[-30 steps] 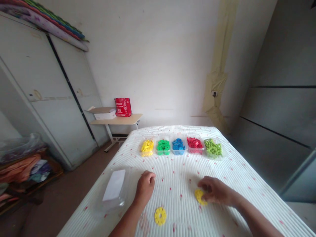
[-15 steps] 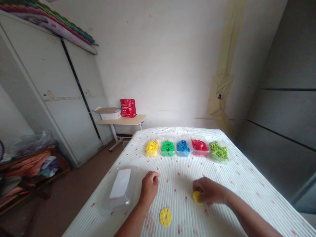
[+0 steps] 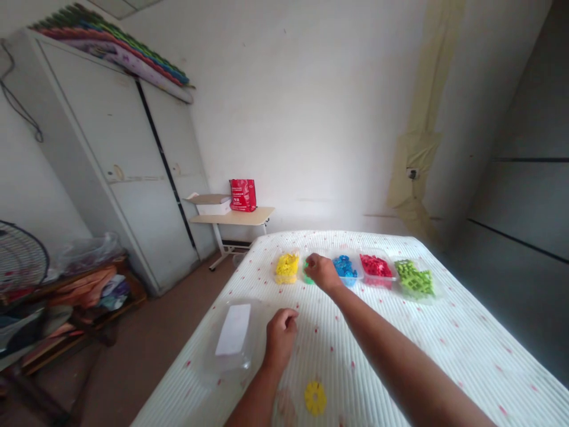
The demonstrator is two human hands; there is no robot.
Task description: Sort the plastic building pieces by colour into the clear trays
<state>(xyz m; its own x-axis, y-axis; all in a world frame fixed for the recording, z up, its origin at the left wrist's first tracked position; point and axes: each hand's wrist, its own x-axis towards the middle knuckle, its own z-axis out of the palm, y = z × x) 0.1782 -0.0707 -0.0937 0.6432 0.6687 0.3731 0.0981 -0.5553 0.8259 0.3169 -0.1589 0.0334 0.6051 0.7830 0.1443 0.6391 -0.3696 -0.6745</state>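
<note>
My right hand is stretched far forward over the clear tub of green pieces and covers most of it. Its fingers are curled together, and what they hold, if anything, is hidden. My left hand rests on the tablecloth in a loose fist, with nothing showing in it. Nearer to me lies a flat yellow notched disc with a hole in its middle. Left of the covered tub stands a tub of yellow pieces; right of it is a tub of blue pieces.
Further right are tubs of red pieces and light green pieces. A clear plastic box with a white label lies left of my left hand. Behind, a small side table carries a red bag and a carton.
My right hand has moved forward and left from the near table to the green tub. The yellow disc it held is out of sight. My left hand stays put; the view has turned slightly left.
</note>
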